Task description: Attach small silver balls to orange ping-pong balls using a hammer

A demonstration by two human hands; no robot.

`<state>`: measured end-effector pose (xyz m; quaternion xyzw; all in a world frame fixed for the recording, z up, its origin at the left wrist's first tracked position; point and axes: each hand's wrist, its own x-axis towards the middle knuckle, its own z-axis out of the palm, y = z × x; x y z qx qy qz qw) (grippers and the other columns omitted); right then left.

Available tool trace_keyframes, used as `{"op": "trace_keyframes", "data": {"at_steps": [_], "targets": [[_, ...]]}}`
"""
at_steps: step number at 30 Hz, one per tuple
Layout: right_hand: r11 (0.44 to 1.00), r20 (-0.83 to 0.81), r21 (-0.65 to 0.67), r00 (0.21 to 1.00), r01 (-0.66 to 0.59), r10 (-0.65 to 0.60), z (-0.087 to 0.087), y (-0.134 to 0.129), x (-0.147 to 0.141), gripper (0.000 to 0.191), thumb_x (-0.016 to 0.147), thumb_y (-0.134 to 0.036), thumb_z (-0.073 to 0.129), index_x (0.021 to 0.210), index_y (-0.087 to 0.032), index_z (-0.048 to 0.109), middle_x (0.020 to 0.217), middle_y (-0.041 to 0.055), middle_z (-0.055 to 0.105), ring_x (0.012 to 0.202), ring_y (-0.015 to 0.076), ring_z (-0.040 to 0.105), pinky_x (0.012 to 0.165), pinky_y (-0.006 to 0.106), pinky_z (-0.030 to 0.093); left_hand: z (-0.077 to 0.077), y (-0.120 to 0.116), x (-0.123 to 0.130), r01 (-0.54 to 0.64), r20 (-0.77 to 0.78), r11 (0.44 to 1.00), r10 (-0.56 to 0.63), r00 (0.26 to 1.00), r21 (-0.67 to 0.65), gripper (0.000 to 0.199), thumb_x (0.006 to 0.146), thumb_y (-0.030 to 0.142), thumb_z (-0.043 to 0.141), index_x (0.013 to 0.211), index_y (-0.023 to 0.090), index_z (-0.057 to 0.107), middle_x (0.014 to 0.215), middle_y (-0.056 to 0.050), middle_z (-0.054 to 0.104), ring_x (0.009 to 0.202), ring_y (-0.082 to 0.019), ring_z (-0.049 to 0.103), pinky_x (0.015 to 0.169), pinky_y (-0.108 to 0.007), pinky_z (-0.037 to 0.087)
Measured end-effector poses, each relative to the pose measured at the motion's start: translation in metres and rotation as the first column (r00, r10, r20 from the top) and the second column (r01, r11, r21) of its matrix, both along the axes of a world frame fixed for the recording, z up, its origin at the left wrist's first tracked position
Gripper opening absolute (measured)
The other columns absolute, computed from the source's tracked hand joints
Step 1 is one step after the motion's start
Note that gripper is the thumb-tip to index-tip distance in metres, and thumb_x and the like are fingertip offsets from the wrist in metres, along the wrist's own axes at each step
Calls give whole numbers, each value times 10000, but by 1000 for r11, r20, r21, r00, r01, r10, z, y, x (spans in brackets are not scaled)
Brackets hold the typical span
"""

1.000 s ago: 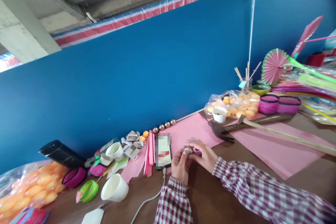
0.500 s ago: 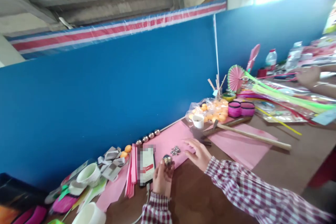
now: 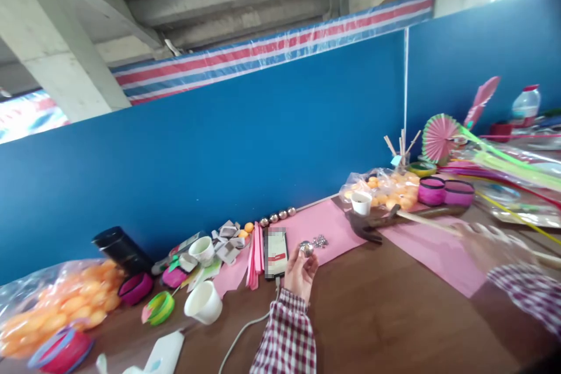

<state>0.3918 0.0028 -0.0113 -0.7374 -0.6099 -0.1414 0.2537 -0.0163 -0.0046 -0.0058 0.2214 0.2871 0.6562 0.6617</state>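
Head view: where's the silvery ball (image 3: 305, 249)?
"Lower centre, held in the fingers of my left hand (image 3: 300, 278)."
"Your right hand (image 3: 497, 246)?"
"Blurred, lower right, over a pale hammer handle (image 3: 428, 221); I can't tell its grip."

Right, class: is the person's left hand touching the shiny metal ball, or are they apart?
Touching. The head view shows the left hand holding the shiny metal ball, with no visible gap between them.
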Motion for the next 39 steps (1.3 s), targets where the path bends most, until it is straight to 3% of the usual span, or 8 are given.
{"op": "trace_keyframes", "data": {"at_steps": [4, 6, 8, 10, 13, 19, 29, 39], "targets": [[975, -259, -174, 961, -141, 93, 13, -26, -37, 295, 789, -312, 434, 1015, -149, 530, 961, 216, 596, 796, 236, 590, 674, 347, 414, 3, -1, 1, 14, -33, 1000, -14, 999, 14, 316, 661, 222, 639, 967, 201, 565, 821, -41, 639, 702, -125, 613, 674, -258, 482], [894, -523, -205, 816, -399, 245, 20, -49, -72, 345, 837, -377, 314, 1049, -171, 492, 787, 163, 634, 617, 176, 599, 567, 283, 455, 3, 0, 2, 1, -39, 1000, 0, 999, 22, 270, 650, 229, 649, 909, 182, 584, 800, -38, 636, 679, -109, 607, 674, -246, 476], [778, -620, -129, 662, -615, 421, 26, -71, -111, 421, 860, -402, 189, 1078, -184, 476, 664, 89, 618, 464, 137, 547, 485, 260, 464, 2, 1, 3, -16, -45, 999, 17, 999, 28, 251, 640, 234, 657, 875, 173, 593, 787, -35, 634, 653, -97, 599, 673, -243, 472], [758, -566, -39, 639, -651, 520, 32, -86, -144, 410, 846, -401, 259, 1156, -195, 430, 658, 56, 616, 550, 155, 581, 587, 280, 501, 2, 2, 3, -25, -52, 999, 26, 998, 31, 254, 633, 236, 662, 871, 173, 597, 779, -31, 633, 635, -91, 593, 668, -244, 469], [706, -532, 36, 584, -708, 613, 36, -92, -176, 423, 833, -342, 291, 1238, -245, 366, 920, 72, 624, 719, 165, 616, 694, 275, 517, 1, 1, 4, -22, -57, 999, 23, 998, 29, 260, 629, 235, 665, 874, 177, 600, 772, -28, 630, 621, -85, 585, 659, -240, 465], [662, -653, 56, 474, -747, 590, 31, -83, -199, 458, 802, -231, 312, 1259, -228, 350, 1074, 71, 584, 834, 161, 620, 754, 244, 514, 3, 0, 6, -15, -63, 1000, 16, 998, 18, 254, 604, 228, 684, 840, 164, 615, 733, -33, 626, 597, -82, 574, 660, -250, 458], [652, -683, 66, 442, -755, 582, 29, -87, -198, 476, 804, -195, 309, 1277, -239, 315, 1158, 67, 533, 916, 160, 591, 804, 265, 492, -1, 1, 5, -25, -55, 1000, 25, 998, 0, 242, 601, 229, 686, 816, 148, 610, 723, -42, 640, 604, -102, 599, 639, -249, 479], [716, -515, -9, 617, -698, 595, 27, -81, -192, 424, 834, -286, 294, 1247, -229, 367, 995, 69, 622, 741, 158, 626, 686, 281, 518, 0, 0, 6, -61, -62, 997, 58, 996, -48, 199, 593, 247, 687, 744, 143, 608, 684, -40, 644, 589, -115, 609, 585, -238, 499]]}}
